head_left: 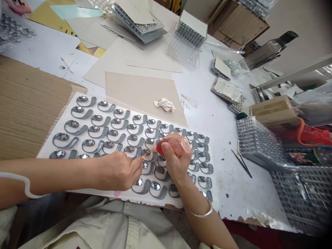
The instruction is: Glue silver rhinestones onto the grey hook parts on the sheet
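My right hand (178, 157) is wrapped round a small clear squeeze bottle (178, 145) with red contents, its nozzle pointing left and down. My left hand (121, 171) is closed in a pinch on a thin stick (143, 157) with a yellowish end, mostly hidden by the fingers. The stick and the nozzle come close together over one grey curved piece (146, 152) with a round stone-set head. Many similar pieces, such as this curved piece (64, 138), lie in rows on a white sheet (46, 145); my hands and forearms cover some.
A crumpled tissue (165, 104) lies on a beige card (140, 90) beyond the sheet. Tweezers (241, 162) rest to the right. Bagged stacks of small parts (255, 138) stand at the right edge. Brown cardboard (28, 110) covers the left side, and more stacks (140, 20) sit behind.
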{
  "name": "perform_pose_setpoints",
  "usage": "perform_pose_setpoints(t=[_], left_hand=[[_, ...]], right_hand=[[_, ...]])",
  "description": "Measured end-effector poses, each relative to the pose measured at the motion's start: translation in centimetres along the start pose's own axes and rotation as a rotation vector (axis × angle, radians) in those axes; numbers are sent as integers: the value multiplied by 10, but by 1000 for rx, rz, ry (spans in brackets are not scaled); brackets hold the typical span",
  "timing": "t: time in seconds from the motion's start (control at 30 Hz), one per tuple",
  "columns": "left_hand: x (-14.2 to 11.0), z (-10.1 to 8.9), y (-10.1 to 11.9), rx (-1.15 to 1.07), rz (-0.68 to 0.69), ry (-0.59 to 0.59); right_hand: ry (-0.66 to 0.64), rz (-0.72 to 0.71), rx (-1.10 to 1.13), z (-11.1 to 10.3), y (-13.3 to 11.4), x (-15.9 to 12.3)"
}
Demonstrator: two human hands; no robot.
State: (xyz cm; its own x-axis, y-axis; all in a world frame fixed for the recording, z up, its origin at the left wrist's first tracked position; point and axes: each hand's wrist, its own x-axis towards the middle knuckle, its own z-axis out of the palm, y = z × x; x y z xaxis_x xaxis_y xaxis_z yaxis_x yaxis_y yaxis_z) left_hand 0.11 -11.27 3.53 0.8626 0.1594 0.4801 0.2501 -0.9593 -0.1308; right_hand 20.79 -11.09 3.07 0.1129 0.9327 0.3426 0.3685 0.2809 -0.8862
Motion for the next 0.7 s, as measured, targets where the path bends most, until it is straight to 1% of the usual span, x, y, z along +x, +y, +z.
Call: perform_pose_setpoints(t=[0.13, 0.27, 0.47, 0.7], left_hand=[[0, -2, -1, -24, 1, -25], [0, -1, -1, -20, -1, -18], [-1, -1, -2, -12, 30, -26], [-1, -2, -2, -8, 24, -42]], right_hand=[[13, -5, -15, 0, 0, 0], [7, -41, -5, 0, 0, 1], [7, -69, 9, 0, -2, 1], [-10, -179, -42, -2, -4, 1]])
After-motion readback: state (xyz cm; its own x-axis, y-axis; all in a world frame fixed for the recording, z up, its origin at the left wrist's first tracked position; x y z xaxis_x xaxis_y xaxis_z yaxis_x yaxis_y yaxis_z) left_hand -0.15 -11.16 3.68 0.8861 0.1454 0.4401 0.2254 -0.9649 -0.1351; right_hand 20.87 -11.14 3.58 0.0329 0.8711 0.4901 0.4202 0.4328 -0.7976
